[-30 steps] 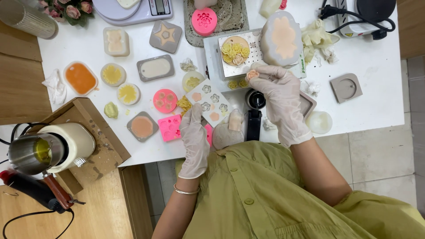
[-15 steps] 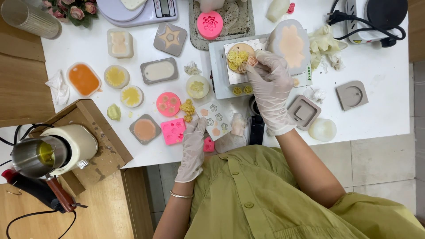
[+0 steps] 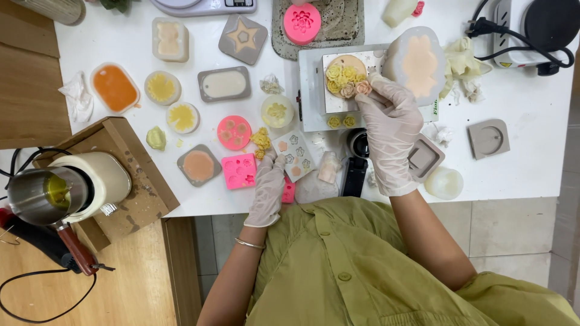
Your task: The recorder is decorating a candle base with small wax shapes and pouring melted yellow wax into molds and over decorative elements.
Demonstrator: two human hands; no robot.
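Right hand (image 3: 391, 124), in a thin clear glove, is pinched closed on a small pinkish wax flower (image 3: 363, 88), setting it at the lower right rim of a round beige wax disc (image 3: 344, 67) that already carries a cluster of yellow and tan flowers (image 3: 337, 77). The disc sits on a pale square tile on a grey tray (image 3: 309, 96) at the back middle of the white table (image 3: 531, 157). Left hand (image 3: 268, 184), also gloved, rests with fingers loosely curled and fingertips on a small card of flower shapes (image 3: 293, 154) near the table's front edge, gripping nothing I can make out; a heap of loose yellow flowers (image 3: 261, 140) lies just beside it, with a pink silicone mould (image 3: 239, 171) next to that. The flower looks very light, rigid but brittle, with thin petals likely to chip or squash under pressure, and probably a bit slick against the glove. Best hold seems a gentle fingertip pinch low at its sides or base, not on the petal edges. Two more yellow flowers (image 3: 341, 121) wait on the tray just below the disc.
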